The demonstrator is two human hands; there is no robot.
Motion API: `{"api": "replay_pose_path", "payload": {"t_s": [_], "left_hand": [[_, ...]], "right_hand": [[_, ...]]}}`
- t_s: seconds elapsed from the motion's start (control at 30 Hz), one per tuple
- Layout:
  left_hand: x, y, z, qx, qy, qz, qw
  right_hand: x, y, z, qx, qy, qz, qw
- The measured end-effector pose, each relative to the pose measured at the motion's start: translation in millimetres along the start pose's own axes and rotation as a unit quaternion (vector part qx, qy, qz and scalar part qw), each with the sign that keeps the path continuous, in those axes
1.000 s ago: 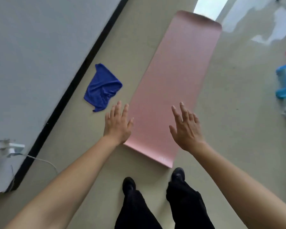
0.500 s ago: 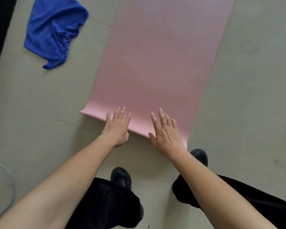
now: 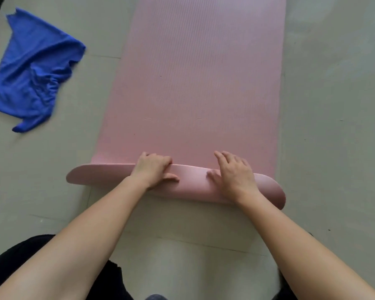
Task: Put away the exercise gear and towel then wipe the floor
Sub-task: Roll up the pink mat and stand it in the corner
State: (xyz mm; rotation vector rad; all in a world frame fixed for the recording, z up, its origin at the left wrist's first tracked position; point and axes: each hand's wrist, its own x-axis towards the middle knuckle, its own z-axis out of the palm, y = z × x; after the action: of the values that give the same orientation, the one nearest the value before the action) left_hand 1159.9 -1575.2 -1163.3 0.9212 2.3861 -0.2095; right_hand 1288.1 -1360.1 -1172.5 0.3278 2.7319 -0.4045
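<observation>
**Both hands grip the curled near end of the pink mat**

The pink mat lies lengthwise on the grey floor and runs away from the person. Its near end is lifted and curled over into a low fold. The left hand grips this fold left of its middle, with the fingers curled over the top and the thumb on the near face. The right hand grips it further right, the fingers hooked over and the thumb on the near face. The blue towel lies crumpled on the floor left of the mat, apart from it. Dark trousers show at the bottom.
</observation>
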Motion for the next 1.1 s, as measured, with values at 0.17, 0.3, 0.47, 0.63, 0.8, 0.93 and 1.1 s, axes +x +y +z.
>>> {"api": "replay_pose_path", "payload": {"t_s": [0.17,0.3,0.47,0.63,0.8,0.93,1.1], "left_hand": [[9.1,7.9,-1.5,-0.007,0.134,-0.030,0.990],[10.5,10.8,25.1,-0.030,0.245,0.045,0.968],[3.5,-4.0,40.5,0.056,0.123,0.085,0.987],[16.0,8.1,3.1,-0.016,0.052,0.040,0.998],[31.0,19.0,-33.3,-0.047,-0.074,0.051,0.995],[39.1,19.3,-45.8,-0.063,-0.019,0.022,0.998],[28.9,12.4,-35.5,-0.027,0.297,0.048,0.953]], "right_hand": [[-18.5,-11.0,16.1,-0.024,0.118,-0.046,0.992],[-18.9,-1.4,41.1,-0.086,0.036,-0.033,0.995],[3.2,8.2,34.8,-0.061,0.023,-0.004,0.998],[9.6,15.0,9.7,0.011,-0.053,-0.005,0.999],[-3.7,22.5,-4.8,-0.019,0.018,0.002,1.000],[-11.5,5.9,17.4,-0.011,0.189,-0.030,0.981],[15.9,11.8,9.5,0.018,0.242,0.057,0.969]]}}
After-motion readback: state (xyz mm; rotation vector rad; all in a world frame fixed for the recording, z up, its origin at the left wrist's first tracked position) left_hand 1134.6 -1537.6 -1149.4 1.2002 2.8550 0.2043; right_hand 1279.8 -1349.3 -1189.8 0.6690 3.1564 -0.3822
